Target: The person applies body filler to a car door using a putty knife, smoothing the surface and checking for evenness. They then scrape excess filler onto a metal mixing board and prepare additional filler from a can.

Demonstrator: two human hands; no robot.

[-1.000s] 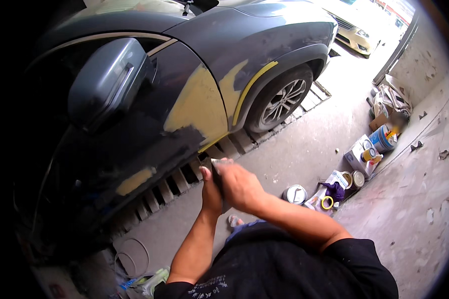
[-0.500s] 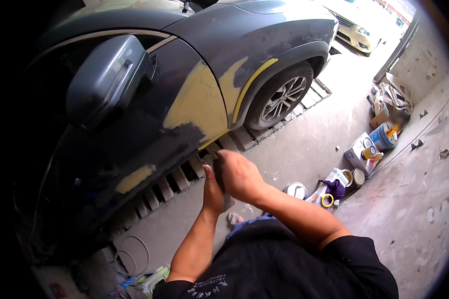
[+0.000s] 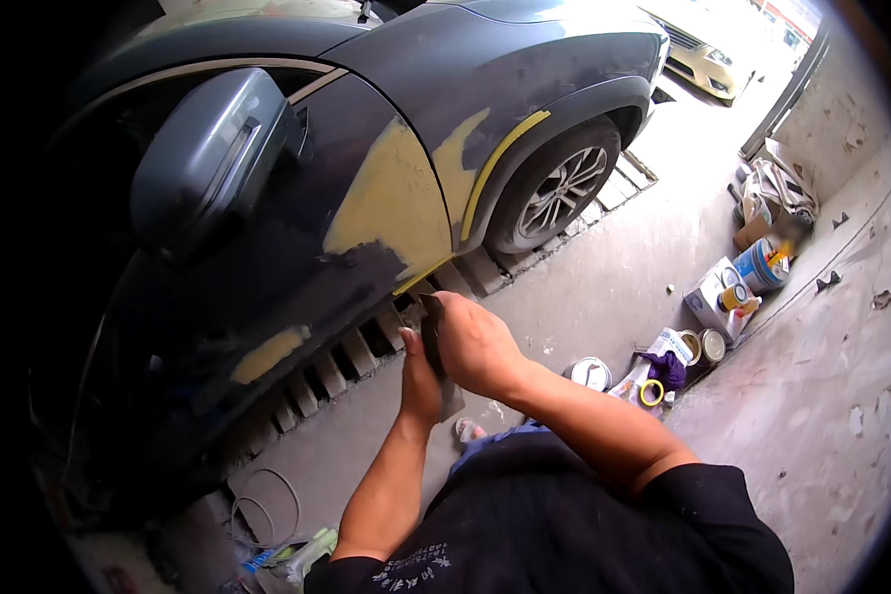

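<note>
front wheel [image 3: 556,190], side mirror [image 3: 208,158], paint cans [image 3: 738,287], yellow tape roll [image 3: 651,393]

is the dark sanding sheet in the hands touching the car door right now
Apart. The head view shows the dark sheet pinched between the left hand and right hand in front of the person, with grating and floor visible between it and the car door.

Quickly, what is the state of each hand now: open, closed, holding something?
Left hand: closed on the dark flat pad.
Right hand: closed over the same dark flat pad.
</note>
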